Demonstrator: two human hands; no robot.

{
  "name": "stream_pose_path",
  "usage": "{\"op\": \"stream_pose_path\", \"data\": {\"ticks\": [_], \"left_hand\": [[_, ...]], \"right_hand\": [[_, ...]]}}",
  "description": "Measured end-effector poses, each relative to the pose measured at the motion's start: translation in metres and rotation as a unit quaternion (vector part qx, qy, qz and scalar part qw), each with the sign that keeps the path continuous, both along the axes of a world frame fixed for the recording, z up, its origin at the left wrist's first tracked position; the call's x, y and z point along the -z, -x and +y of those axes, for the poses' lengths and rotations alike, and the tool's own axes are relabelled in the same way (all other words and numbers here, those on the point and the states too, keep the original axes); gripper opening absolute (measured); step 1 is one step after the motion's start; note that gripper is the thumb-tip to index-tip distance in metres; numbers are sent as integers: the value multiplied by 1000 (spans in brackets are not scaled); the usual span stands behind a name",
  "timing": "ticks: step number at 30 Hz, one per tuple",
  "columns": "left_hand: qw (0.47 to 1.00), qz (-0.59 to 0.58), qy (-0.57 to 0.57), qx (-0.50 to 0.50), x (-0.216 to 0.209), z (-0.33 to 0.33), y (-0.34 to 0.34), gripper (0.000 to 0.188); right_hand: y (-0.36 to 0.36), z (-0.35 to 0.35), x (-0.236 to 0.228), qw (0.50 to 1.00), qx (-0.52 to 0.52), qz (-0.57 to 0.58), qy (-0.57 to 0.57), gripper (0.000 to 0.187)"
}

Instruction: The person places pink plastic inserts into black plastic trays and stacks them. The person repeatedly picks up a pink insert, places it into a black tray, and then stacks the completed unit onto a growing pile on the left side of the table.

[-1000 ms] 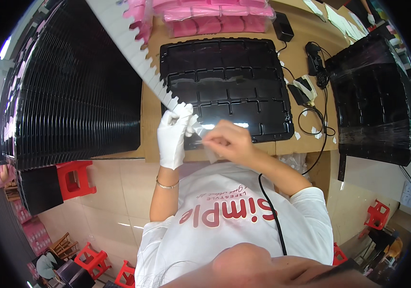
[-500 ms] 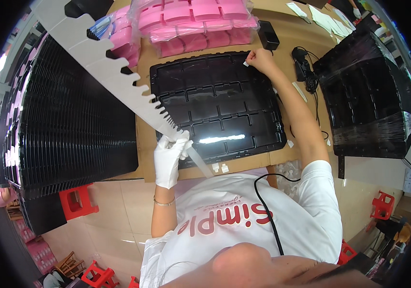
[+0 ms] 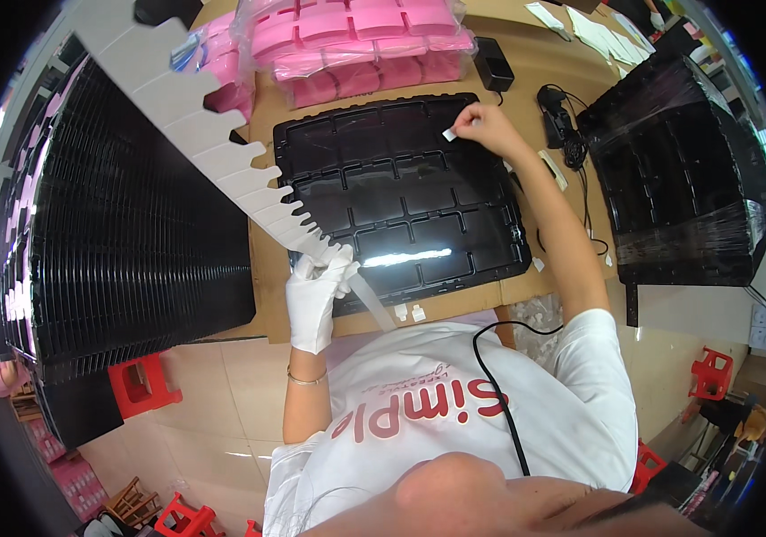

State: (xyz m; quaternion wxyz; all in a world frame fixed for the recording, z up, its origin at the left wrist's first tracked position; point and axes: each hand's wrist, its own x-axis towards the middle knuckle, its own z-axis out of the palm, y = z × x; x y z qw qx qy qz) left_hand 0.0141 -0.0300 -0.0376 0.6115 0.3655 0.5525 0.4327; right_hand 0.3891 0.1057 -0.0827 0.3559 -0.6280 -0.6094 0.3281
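Note:
My left hand (image 3: 311, 302), in a white glove, is closed around the lower end of a long strip of white labels (image 3: 217, 148). The strip rises to the upper left with tabs along one edge, and a bare, translucent tail hangs below my fingers. My bare right hand (image 3: 490, 132) pinches a small white label (image 3: 450, 135) between thumb and fingertips, over the far right corner of a black plastic tray (image 3: 374, 210). The tray lies flat on the cardboard-covered table, its surface ribbed and shiny. Whether the label touches the tray, I cannot tell.
Pink pads in clear plastic (image 3: 356, 36) are piled behind the tray. High stacks of black trays stand left (image 3: 146, 215) and right (image 3: 683, 179), the right one film-wrapped. A black box (image 3: 493, 64), a coiled black cable (image 3: 573, 148) and two small white tabs (image 3: 418, 312) are on the table.
My right hand has drawn slightly toward me and left from the tray's far edge, still pinching the small label. The left hand keeps its hold on the strip, nearly in place.

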Motion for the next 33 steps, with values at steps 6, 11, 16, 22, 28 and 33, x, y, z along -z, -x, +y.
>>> {"op": "stream_pose_path", "data": {"ticks": [6, 11, 16, 22, 28, 33], "left_hand": [[999, -25, -28, 29, -4, -2, -10, 15], [997, -55, -28, 53, 2, -11, -25, 15], [997, -33, -40, 55, -15, -13, -30, 15], [997, 3, -49, 61, -10, -12, -36, 18], [996, -22, -30, 75, -3, -18, -35, 16], [995, -33, -25, 89, 6, -21, -36, 12]], "right_hand": [[96, -116, -20, 842, -32, 529, 102, 16], [173, -168, -29, 878, -16, 443, 180, 18], [190, -186, -38, 983, 32, 159, -83, 9], [166, -208, -54, 983, -34, 97, -149, 10], [54, -204, -50, 992, 73, -17, 102, 12], [50, -206, -30, 981, 96, -170, 5, 14]]}}
